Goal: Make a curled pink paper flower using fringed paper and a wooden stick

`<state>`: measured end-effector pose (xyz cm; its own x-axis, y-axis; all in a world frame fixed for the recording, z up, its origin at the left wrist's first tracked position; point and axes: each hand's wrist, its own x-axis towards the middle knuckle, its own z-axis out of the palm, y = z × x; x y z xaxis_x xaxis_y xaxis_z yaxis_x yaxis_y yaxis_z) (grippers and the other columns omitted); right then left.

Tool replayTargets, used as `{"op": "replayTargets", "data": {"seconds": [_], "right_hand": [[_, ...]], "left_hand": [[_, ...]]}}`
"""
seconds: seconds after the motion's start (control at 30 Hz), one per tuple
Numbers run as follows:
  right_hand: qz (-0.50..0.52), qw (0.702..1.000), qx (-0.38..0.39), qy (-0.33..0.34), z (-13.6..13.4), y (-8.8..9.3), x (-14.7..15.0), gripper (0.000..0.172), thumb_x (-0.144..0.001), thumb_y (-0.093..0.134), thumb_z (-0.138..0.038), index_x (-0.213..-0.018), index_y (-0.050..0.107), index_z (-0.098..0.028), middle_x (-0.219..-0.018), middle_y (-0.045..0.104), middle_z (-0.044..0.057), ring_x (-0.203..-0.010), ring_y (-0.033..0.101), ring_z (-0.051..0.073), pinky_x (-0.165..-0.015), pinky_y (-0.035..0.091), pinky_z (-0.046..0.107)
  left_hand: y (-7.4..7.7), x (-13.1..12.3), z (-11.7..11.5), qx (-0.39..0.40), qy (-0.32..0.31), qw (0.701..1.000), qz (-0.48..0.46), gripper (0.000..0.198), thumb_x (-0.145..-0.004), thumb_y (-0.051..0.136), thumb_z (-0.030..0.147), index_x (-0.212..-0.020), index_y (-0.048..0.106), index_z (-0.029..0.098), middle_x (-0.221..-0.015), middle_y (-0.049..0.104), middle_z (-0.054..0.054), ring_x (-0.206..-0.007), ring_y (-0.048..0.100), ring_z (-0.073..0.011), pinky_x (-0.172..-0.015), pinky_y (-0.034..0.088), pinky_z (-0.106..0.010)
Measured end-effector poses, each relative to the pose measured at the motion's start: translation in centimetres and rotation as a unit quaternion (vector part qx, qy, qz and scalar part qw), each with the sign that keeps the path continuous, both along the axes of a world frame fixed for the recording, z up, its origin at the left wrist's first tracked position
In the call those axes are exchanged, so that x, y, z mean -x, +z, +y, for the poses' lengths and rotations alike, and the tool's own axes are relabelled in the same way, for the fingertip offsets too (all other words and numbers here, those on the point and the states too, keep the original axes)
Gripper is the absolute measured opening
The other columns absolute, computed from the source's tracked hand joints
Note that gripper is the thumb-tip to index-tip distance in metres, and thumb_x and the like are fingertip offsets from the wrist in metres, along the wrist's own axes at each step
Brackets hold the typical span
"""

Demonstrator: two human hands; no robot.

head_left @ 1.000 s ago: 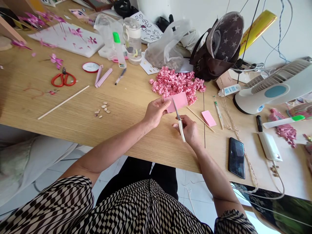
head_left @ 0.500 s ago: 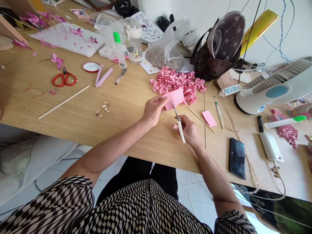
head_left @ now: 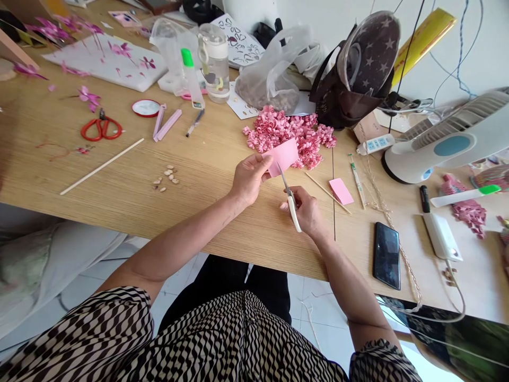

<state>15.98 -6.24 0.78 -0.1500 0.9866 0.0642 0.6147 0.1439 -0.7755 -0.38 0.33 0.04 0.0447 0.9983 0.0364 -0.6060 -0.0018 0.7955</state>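
My left hand [head_left: 249,178] pinches a pink paper rectangle [head_left: 284,155] by its left edge and holds it a little above the wooden table [head_left: 207,175]. My right hand [head_left: 306,212] grips white-handled scissors [head_left: 291,204], whose blades point up and left to the paper's lower edge. Just behind the paper lies a heap of curled pink paper pieces [head_left: 290,135]. A smaller pink paper piece [head_left: 341,191] lies flat on the table to the right of my right hand.
Red scissors [head_left: 101,129], a long wooden stick [head_left: 102,166] and some seeds [head_left: 166,178] lie to the left. A black phone [head_left: 386,254], a thin skewer [head_left: 326,193], a white fan [head_left: 449,143], a power strip [head_left: 376,144] and a dark bag [head_left: 358,74] are on the right.
The pink paper has tilted and risen slightly toward the heap of curls, and the scissors have shifted a little left along its lower edge. Both hands keep their grips.
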Motion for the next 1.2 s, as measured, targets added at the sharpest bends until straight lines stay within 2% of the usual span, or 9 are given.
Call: {"op": "replayTargets", "data": {"seconds": [0.4, 0.73, 1.03, 1.2], "right_hand": [[0.003, 1.000, -0.002, -0.003, 0.00, -0.03, -0.03, 0.049, -0.076, 0.065, -0.059, -0.097, 0.058, -0.016, -0.057, 0.044, -0.007, -0.053, 0.037, 0.009, -0.053, 0.029, 0.025], [-0.004, 1.000, -0.009, -0.012, -0.06, -0.32, -0.23, 0.047, -0.077, 0.065, -0.058, -0.097, 0.060, -0.016, -0.056, 0.041, -0.008, -0.053, 0.034, 0.009, -0.053, 0.026, 0.025], [0.001, 1.000, -0.014, -0.011, 0.00, -0.49, -0.25, 0.047, -0.077, 0.066, -0.057, -0.098, 0.059, -0.016, -0.058, 0.041, -0.008, -0.054, 0.034, 0.009, -0.053, 0.027, 0.025], [0.003, 1.000, -0.012, -0.015, -0.02, -0.57, -0.30, 0.047, -0.076, 0.067, -0.057, -0.098, 0.060, -0.016, -0.058, 0.041, -0.008, -0.054, 0.034, 0.009, -0.053, 0.027, 0.025]], "left_hand": [[0.07, -0.01, -0.07, 0.004, -0.003, 1.000, -0.005, 0.043, -0.058, 0.087, 0.047, -0.075, 0.061, 0.018, -0.073, 0.067, 0.002, -0.071, 0.065, -0.0100, -0.072, 0.055, -0.024], [-0.09, 0.07, 0.01, -0.003, -0.008, 1.000, 0.008, 0.043, -0.062, 0.084, 0.049, -0.078, 0.059, 0.018, -0.079, 0.070, 0.000, -0.083, 0.069, -0.0158, -0.075, 0.055, -0.028], [0.08, -0.26, -0.31, 0.010, 0.003, 1.000, 0.004, 0.046, -0.057, 0.087, 0.050, -0.071, 0.058, 0.018, -0.073, 0.068, 0.003, -0.071, 0.066, -0.0108, -0.072, 0.056, -0.024], [-0.28, -0.41, -0.43, 0.006, 0.000, 1.000, 0.005, 0.043, -0.059, 0.086, 0.049, -0.071, 0.058, 0.018, -0.072, 0.066, 0.003, -0.072, 0.065, -0.0110, -0.073, 0.055, -0.026]]}}
